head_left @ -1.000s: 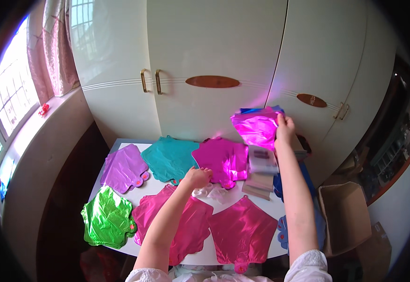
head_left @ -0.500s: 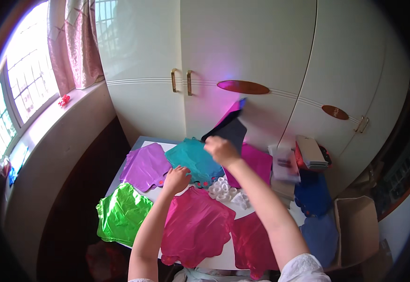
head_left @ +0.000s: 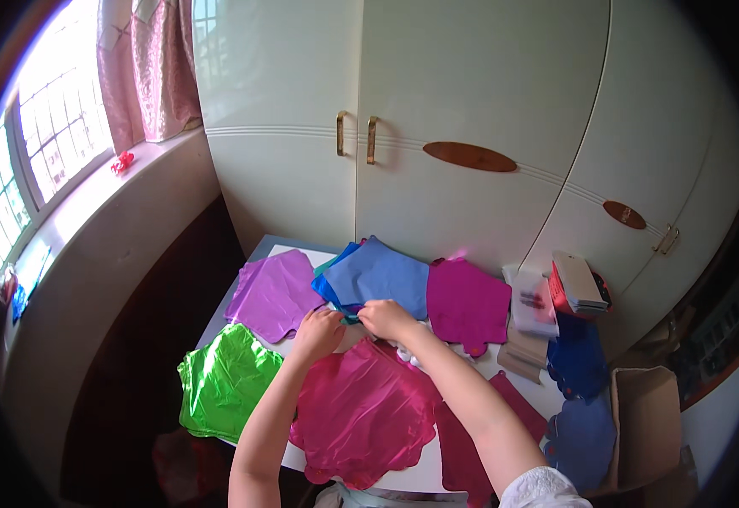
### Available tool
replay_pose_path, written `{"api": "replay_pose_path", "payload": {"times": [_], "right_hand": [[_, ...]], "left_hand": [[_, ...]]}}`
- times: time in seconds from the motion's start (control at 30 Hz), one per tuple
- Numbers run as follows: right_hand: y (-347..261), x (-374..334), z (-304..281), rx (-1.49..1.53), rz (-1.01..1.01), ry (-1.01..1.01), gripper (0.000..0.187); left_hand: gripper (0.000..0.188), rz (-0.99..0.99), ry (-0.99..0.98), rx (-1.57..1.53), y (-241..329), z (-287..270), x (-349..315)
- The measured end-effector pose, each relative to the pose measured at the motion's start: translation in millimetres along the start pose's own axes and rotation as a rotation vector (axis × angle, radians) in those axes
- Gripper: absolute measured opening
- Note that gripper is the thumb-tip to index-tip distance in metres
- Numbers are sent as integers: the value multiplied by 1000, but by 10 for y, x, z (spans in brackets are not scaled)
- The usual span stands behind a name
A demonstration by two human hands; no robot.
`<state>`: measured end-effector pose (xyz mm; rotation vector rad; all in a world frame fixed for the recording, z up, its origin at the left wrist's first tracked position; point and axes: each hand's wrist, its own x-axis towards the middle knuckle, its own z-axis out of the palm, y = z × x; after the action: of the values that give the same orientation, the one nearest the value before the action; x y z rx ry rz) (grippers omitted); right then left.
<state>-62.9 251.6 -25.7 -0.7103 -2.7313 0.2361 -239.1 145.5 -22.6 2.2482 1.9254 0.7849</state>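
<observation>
Several flat, foil-like sheets with scalloped edges lie over the table. A blue sheet point(head_left: 378, 273) rests on top of a teal one point(head_left: 325, 265), with darker blue showing along its left side. My right hand point(head_left: 389, 322) is closed on the blue sheet's near edge. Beside it, my left hand point(head_left: 319, 333) has its fingertips pressed together at the same near edge. The fingertips partly hide what they pinch. Just below my hands is a magenta-pink sheet point(head_left: 365, 415). Small white rings point(head_left: 409, 356) are mostly covered by my right hand and forearm.
Purple point(head_left: 276, 292), green point(head_left: 227, 381) and plum point(head_left: 468, 300) sheets surround the pile on the white table. A box point(head_left: 579, 284) and clear packet point(head_left: 532, 305) stand right, near dark blue sheets point(head_left: 577, 360) and a cardboard box point(head_left: 645, 423). White cupboard doors point(head_left: 471, 85) rise behind.
The sheet my right hand held raised and tilted now lies flat, blue side up, over the teal one. My right hand has come down and left, close to my left hand.
</observation>
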Motion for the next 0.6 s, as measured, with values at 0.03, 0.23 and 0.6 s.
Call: {"api": "replay_pose_path", "payload": {"times": [0.03,0.23,0.6], "right_hand": [[-12,-13,-10,16,-1,7,17],[9,-63,-84,89,-45,53,18],[-64,-50,-135,384,350,201,18]], "left_hand": [[25,-2,6,0,3,-15,5],[26,23,52,-15,37,-35,22],[23,72,87,-59,126,-30,55]]}}
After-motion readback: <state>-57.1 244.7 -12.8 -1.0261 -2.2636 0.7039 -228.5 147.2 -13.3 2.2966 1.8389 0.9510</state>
